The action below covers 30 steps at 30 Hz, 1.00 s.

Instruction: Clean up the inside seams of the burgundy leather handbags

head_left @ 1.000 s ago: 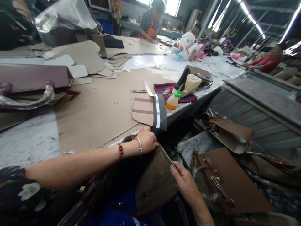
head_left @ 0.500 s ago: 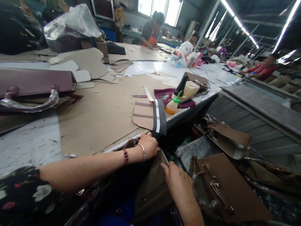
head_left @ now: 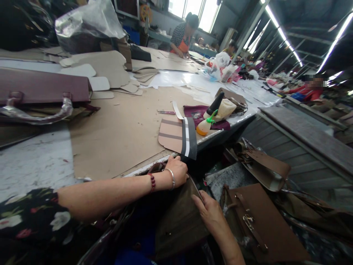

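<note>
An olive-brown bag (head_left: 180,217) hangs below the table's front edge, over my lap. My left hand (head_left: 178,171), with a silver bangle at the wrist, is closed on the far part of its upper rim. Lower down the same rim, my right hand (head_left: 211,211) pinches the edge between thumb and fingers. The bag's lower part sinks into shadow. Just beyond my left hand, a tan panel with dark stripes (head_left: 171,135) and a black-and-white strip (head_left: 189,138) overhangs the table edge.
A small bottle with a green nozzle (head_left: 204,127) stands by a purple cloth (head_left: 190,110). Brown bags (head_left: 264,221) are piled at right. A maroon handbag (head_left: 44,86) lies on the left. Cut card pieces (head_left: 96,60) are stacked behind. A co-worker (head_left: 183,35) stands across the table.
My right hand has closed more firmly on the bag's rim, its thumb now over the near side. My left hand keeps its hold. The view has shifted slightly.
</note>
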Each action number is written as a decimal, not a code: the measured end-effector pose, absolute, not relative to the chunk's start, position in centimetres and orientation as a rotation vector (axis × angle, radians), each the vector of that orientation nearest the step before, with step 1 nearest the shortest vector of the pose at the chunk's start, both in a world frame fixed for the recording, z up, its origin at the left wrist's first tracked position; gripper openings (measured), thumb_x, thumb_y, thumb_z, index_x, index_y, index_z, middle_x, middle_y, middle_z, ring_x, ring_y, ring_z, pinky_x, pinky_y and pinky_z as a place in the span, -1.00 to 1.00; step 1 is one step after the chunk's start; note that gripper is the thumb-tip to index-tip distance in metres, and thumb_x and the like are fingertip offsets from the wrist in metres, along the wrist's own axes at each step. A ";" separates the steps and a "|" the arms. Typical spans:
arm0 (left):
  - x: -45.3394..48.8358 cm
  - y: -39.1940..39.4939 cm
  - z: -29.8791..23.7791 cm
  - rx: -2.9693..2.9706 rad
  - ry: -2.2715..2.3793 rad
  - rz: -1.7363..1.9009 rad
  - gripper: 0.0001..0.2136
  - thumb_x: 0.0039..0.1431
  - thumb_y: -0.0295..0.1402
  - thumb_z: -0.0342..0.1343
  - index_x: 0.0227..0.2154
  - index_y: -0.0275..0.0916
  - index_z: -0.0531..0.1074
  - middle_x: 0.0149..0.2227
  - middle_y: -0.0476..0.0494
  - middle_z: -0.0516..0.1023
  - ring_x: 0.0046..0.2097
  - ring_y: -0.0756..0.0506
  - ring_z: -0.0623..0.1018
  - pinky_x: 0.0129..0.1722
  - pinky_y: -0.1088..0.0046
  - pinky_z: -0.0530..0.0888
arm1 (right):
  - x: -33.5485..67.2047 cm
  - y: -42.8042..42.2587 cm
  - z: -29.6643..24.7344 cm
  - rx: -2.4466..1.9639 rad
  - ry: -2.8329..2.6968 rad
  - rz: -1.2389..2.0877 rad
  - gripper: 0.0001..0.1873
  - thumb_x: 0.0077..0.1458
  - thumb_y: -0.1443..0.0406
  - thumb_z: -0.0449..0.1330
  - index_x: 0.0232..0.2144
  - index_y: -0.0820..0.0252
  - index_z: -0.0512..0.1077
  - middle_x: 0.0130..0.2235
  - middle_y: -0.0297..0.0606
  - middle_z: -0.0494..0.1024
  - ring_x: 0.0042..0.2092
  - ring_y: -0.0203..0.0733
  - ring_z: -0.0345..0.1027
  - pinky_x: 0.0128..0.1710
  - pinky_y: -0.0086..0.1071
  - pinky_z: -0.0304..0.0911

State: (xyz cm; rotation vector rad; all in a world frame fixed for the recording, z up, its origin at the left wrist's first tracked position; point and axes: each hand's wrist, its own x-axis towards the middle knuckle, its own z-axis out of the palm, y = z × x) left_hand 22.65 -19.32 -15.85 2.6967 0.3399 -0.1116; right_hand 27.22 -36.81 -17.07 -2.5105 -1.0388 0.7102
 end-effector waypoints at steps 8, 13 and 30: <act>23.2 -19.6 -15.9 2.694 0.335 -0.137 -0.78 -0.05 -0.30 -0.01 -0.63 -0.29 0.45 -0.50 -0.26 0.47 -0.27 -0.21 0.30 -0.29 0.20 0.15 | 26.5 -38.9 -15.4 -2.104 -0.656 1.015 -0.48 -0.12 0.19 0.17 -0.08 0.25 0.22 -0.10 -0.15 0.41 -0.09 -0.09 0.28 -0.10 -0.29 0.16; 24.2 -20.3 -16.5 2.677 0.302 -0.159 -0.81 -0.08 -0.32 0.01 -0.62 -0.30 0.44 -0.52 -0.27 0.45 -0.28 -0.20 0.31 -0.29 0.21 0.16 | 26.2 -41.0 -15.4 -1.977 -0.516 1.100 -0.49 -0.11 0.19 0.17 -0.08 0.26 0.23 -0.09 -0.12 0.40 -0.07 -0.11 0.27 -0.06 -0.28 0.15; 23.3 -20.4 -16.4 2.773 0.172 -0.131 -0.77 0.01 -0.32 -0.04 -0.59 -0.31 0.45 -0.47 -0.23 0.47 -0.27 -0.18 0.31 -0.33 0.26 0.15 | 29.9 -33.1 -17.8 -2.412 -0.895 0.705 -0.81 -0.02 0.33 0.00 -0.51 0.25 0.39 -0.46 -0.19 0.49 -0.34 -0.17 0.34 -0.38 -0.42 0.13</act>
